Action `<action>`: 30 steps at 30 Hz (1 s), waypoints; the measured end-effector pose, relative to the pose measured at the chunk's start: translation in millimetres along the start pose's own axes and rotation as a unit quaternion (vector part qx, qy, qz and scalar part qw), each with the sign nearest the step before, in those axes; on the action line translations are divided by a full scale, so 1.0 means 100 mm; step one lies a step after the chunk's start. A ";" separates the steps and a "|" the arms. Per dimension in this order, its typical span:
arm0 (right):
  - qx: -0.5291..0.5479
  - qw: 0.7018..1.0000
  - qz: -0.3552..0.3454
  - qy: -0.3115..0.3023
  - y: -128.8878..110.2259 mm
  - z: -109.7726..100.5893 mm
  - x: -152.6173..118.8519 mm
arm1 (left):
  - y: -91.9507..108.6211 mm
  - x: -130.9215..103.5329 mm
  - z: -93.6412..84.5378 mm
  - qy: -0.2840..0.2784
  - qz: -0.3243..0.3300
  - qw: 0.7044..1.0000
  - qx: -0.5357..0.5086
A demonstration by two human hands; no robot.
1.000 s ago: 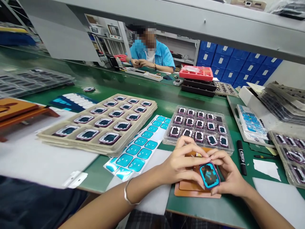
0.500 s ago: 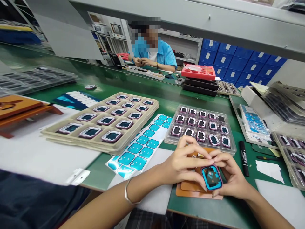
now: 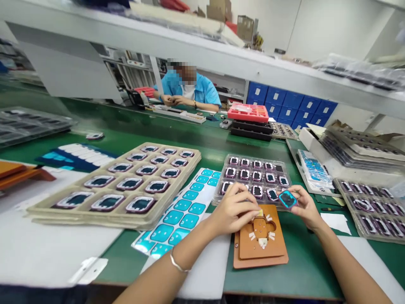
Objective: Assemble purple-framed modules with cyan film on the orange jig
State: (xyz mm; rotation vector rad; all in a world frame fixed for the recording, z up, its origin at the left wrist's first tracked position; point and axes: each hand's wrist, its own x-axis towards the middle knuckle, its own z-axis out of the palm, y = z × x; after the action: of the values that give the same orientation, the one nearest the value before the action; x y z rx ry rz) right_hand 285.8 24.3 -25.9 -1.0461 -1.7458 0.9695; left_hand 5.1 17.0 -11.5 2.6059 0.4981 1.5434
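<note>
My right hand point(image 3: 305, 207) is closed on a rounded-square watch case point(image 3: 287, 199) with a bright blue border around a dark middle. It holds the case raised over the front right of a clear tray point(image 3: 218, 195) of similar cases. My left hand point(image 3: 236, 207) is at the upper left edge of an orange fixture point(image 3: 278, 242), fingers curled and thumb near the fingertips. Whether something small is between them cannot be seen. The fixture has a rounded recess point(image 3: 260, 228) with white pieces around it. Beside my left forearm lies a sheet of blue stickers point(image 3: 173, 217).
A beige tray point(image 3: 190, 169) of watch cases stands left. Another filled tray point(image 3: 354, 219) is at right, near a white paper scrap point(image 3: 335, 223). Across the bench sits a person in a blue shirt point(image 3: 205, 90). A shelf beam point(image 3: 202, 52) crosses above.
Both hands were together on the watch case over the fixture. Now the right hand alone has carried it up and right, and the left has let go. The fixture's recess is uncovered. The camera view has shifted.
</note>
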 end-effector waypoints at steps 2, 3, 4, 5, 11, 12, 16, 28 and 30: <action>-0.067 0.995 0.004 0.069 0.06 -0.14 0.19 | 0.02 0.00 -0.02 -0.024 0.005 0.999 -0.047; -0.100 0.990 0.003 0.098 0.09 -0.20 0.30 | 0.05 -0.01 -0.03 -0.036 0.009 0.997 -0.071; -0.136 0.983 0.003 0.125 0.11 -0.26 0.42 | 0.07 -0.03 -0.02 -0.048 0.012 0.995 -0.091; -0.173 0.974 0.004 0.144 0.13 -0.30 0.55 | 0.10 -0.04 -0.01 -0.062 0.011 0.992 -0.106; -0.363 0.925 0.039 0.107 0.15 -0.38 1.17 | 0.15 -0.15 0.10 -0.141 -0.004 0.984 -0.113; -0.386 0.917 0.049 0.091 0.15 -0.36 1.22 | 0.14 -0.16 0.11 -0.146 -0.003 0.984 -0.106; -0.461 0.883 0.078 0.031 0.11 -0.27 1.34 | 0.11 -0.17 0.13 -0.144 0.014 0.987 -0.071; -0.437 0.889 -0.009 -0.134 -0.66 0.97 1.25 | 0.13 -0.14 0.27 -0.165 0.082 0.982 -0.033; -0.397 0.893 -0.021 -0.212 -0.78 1.38 1.23 | 0.16 -0.16 0.19 -0.190 0.090 0.978 -0.001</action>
State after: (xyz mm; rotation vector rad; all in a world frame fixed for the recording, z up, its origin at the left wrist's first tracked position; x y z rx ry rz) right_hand 104.3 84.8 32.7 -1.3425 -2.6317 0.4461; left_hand 18.8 -1.0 -30.6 2.9121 0.2322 1.0322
